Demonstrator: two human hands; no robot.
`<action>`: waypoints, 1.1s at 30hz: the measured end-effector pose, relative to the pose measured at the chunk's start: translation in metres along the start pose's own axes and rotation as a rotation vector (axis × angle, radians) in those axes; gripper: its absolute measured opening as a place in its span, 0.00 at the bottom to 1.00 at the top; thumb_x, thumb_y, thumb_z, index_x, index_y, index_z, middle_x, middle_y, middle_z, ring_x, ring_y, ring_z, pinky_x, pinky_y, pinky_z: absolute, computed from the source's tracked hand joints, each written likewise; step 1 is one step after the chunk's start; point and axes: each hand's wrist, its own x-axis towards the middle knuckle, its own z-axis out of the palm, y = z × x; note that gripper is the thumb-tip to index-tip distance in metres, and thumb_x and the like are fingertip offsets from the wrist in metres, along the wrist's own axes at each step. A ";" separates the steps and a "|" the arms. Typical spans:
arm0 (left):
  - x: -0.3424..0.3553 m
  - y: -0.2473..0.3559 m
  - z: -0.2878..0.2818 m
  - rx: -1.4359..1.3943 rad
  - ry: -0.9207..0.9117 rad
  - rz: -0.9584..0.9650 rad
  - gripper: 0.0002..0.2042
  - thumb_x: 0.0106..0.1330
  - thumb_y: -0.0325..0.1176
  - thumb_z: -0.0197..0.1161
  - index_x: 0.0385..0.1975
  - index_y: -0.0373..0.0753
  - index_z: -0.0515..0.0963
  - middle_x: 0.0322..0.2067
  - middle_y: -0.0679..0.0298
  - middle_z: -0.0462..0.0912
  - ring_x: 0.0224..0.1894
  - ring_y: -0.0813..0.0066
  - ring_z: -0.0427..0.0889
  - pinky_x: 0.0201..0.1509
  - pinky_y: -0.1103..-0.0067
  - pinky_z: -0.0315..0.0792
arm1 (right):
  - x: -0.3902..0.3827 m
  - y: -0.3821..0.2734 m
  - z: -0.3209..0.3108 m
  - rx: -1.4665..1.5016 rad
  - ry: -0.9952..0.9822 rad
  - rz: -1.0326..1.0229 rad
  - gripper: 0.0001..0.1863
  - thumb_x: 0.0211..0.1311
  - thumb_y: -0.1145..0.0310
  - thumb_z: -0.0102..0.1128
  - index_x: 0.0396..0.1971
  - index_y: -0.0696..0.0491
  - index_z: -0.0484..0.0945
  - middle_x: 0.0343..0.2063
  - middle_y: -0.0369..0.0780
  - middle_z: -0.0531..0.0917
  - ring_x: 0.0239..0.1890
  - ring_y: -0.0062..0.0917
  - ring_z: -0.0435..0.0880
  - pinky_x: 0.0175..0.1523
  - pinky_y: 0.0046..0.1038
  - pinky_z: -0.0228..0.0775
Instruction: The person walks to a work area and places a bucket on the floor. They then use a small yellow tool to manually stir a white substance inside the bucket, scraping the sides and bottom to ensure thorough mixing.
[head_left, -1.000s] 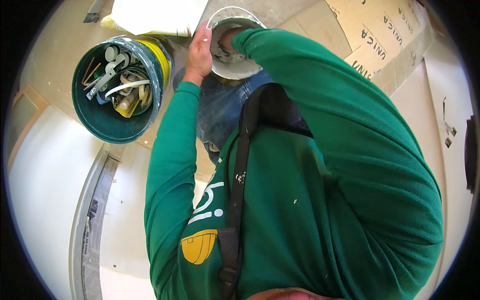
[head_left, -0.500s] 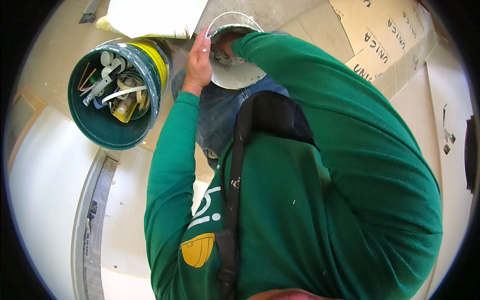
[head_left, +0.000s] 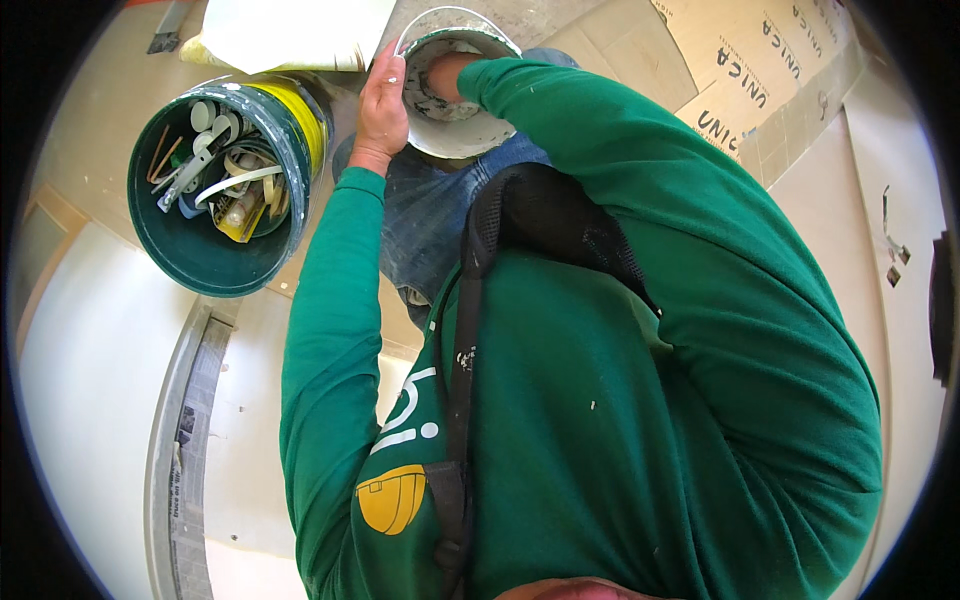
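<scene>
My left hand [head_left: 381,110] grips the left rim of a small plaster-smeared bucket [head_left: 455,135], which has a white wire-like handle arched over its top. My right hand [head_left: 448,77] is down inside that bucket; its fingers are hidden. The bucket sits over my jeans [head_left: 415,220] at the top middle of the view. Left of my left arm stands a larger green bucket [head_left: 180,250] with a yellow band, holding several tools, white round pieces, strips and thin sticks.
A white sheet or sack [head_left: 290,30] lies above the green bucket. Printed cardboard [head_left: 760,50] covers the floor at the upper right. Pale boards [head_left: 90,360] and a metal strip [head_left: 170,410] lie along the left, and a long pale panel [head_left: 900,330] runs down the right.
Both hands and the small bucket appear slightly farther left in the view, as does the large bucket. My right hand stays inside the small bucket and my left hand stays on its rim.
</scene>
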 end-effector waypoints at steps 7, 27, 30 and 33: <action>-0.002 -0.003 -0.001 -0.023 0.005 -0.009 0.25 0.78 0.45 0.47 0.66 0.33 0.68 0.59 0.54 0.77 0.63 0.68 0.72 0.69 0.77 0.61 | -0.025 -0.015 -0.023 -0.078 -0.030 -0.011 0.19 0.58 0.68 0.62 0.50 0.57 0.83 0.49 0.51 0.84 0.52 0.44 0.84 0.55 0.41 0.77; 0.005 -0.005 0.004 -0.060 -0.008 0.001 0.23 0.78 0.43 0.47 0.65 0.33 0.68 0.57 0.56 0.79 0.61 0.69 0.74 0.67 0.76 0.63 | 0.042 0.021 0.023 -0.140 0.071 -0.237 0.17 0.52 0.71 0.65 0.45 0.57 0.83 0.41 0.49 0.86 0.44 0.40 0.87 0.46 0.43 0.79; -0.007 -0.009 -0.002 -0.028 0.053 -0.023 0.24 0.78 0.45 0.47 0.65 0.34 0.69 0.57 0.55 0.79 0.60 0.68 0.74 0.67 0.76 0.63 | -0.001 -0.012 0.004 -0.221 0.069 -0.229 0.19 0.55 0.69 0.63 0.47 0.58 0.83 0.46 0.50 0.85 0.49 0.41 0.86 0.52 0.43 0.78; -0.003 -0.012 0.000 -0.004 0.036 0.016 0.24 0.78 0.46 0.48 0.65 0.34 0.69 0.56 0.55 0.79 0.60 0.68 0.75 0.67 0.76 0.64 | 0.000 -0.012 -0.007 -0.191 0.094 -0.230 0.16 0.59 0.64 0.58 0.42 0.57 0.86 0.46 0.50 0.85 0.49 0.43 0.86 0.53 0.42 0.78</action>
